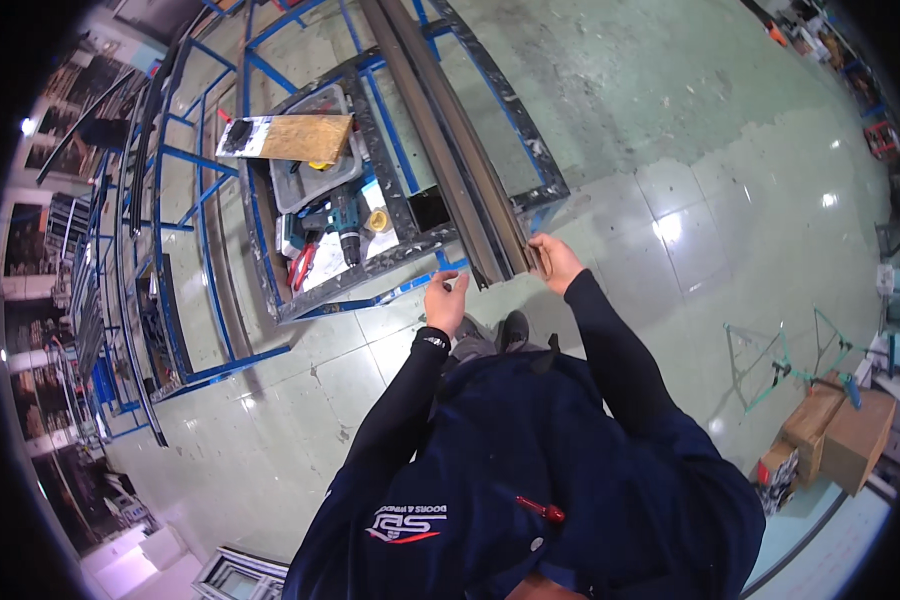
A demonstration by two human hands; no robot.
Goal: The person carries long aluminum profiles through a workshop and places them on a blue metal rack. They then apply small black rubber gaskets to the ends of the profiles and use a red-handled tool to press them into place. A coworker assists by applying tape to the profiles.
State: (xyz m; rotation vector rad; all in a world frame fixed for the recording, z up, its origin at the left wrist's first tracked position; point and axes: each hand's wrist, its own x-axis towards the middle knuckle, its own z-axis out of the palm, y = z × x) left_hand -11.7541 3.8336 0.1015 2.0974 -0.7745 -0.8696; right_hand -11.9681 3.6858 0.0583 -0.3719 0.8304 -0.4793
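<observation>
The long brown profile (467,140) lies across a frame (390,260), its near end jutting past the edge at the wearer's 12 o'clock. On that end's 3 o'clock side, the right hand (560,263) pinches its edge, fingers nearly closed. At its 9 o'clock side the left hand (447,300) is half curled; I can't tell whether it grips anything. Toward 11 o'clock lie a drill (345,222) and red pliers (302,267), with a board (310,137) across a bin (315,187).
</observation>
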